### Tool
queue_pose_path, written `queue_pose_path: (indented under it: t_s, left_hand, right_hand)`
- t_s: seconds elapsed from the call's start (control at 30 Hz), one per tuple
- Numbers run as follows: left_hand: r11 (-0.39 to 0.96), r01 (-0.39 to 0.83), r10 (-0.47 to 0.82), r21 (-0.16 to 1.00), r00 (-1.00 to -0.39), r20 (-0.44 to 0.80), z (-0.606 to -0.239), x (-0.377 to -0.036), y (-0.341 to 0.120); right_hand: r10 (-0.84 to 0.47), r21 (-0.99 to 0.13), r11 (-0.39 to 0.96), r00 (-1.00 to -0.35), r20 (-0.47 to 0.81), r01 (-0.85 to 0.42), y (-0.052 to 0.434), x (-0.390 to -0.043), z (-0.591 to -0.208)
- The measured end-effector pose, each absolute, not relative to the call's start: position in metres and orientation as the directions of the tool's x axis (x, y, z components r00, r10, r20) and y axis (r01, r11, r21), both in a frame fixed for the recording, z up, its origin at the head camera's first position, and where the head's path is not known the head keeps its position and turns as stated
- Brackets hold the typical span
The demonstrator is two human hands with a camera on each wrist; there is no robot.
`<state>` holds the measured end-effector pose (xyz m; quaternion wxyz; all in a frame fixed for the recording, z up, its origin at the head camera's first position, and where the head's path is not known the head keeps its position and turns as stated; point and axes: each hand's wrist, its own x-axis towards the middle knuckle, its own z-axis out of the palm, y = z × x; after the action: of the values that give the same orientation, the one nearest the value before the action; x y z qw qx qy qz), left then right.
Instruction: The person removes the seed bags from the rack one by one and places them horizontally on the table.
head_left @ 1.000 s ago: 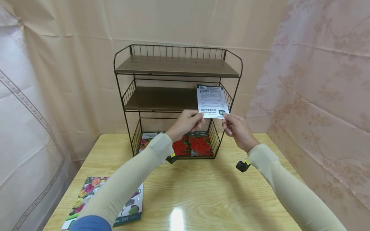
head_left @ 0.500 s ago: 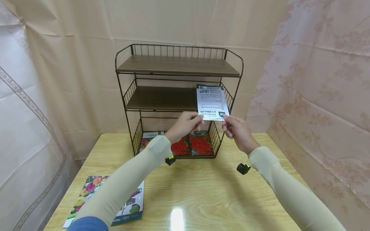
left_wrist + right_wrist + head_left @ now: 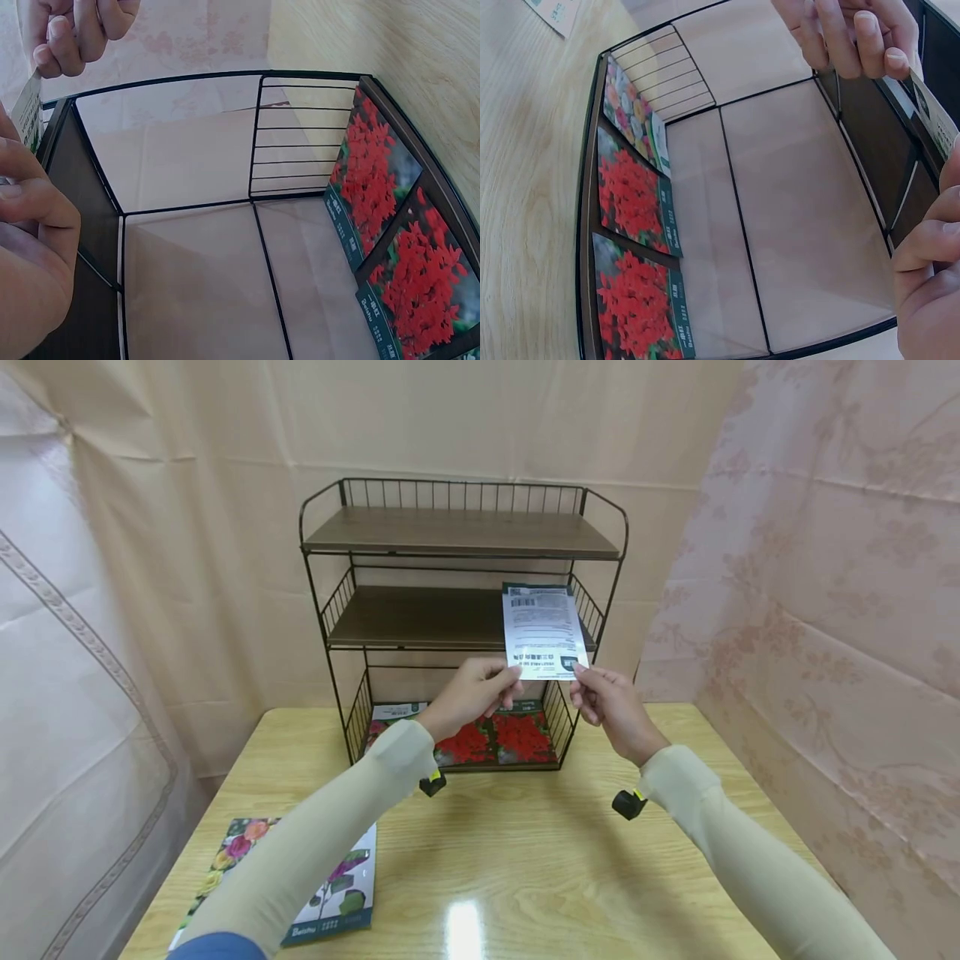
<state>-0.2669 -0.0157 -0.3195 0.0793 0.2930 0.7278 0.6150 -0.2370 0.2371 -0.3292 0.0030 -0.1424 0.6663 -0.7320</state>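
A white printed seed packet [image 3: 543,629] is held upright in front of the rack's middle shelf [image 3: 420,620]. My left hand [image 3: 474,692] pinches its lower left corner and my right hand [image 3: 604,700] pinches its lower right corner. The left wrist view shows the packet's edge [image 3: 27,112] beside my left fingers [image 3: 30,217], with the right hand's fingers [image 3: 75,30] above. The right wrist view shows the packet [image 3: 934,118] between the two hands. Red-flower packets [image 3: 495,742] lie on the bottom shelf.
The three-tier wire rack [image 3: 461,531] stands at the table's far edge, its top shelf bare. A flower-print packet [image 3: 330,893] lies on the wooden table [image 3: 525,877] at the front left. Curtains hang on all sides.
Both hands have shifted the packet slightly left and down; the grip on its lower corners is unchanged.
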Motion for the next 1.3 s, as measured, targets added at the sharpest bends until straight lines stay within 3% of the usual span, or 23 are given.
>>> queue_pose_path:
  t_s: [1.3]
  left_hand:
    - [0.14, 0.423, 0.548, 0.895, -0.786, 0.285, -0.34, -0.243, -0.059]
  right_hand:
    - [-0.316, -0.97, -0.005, -0.92, 0.233, -0.243, 0.211, -0.224, -0.348]
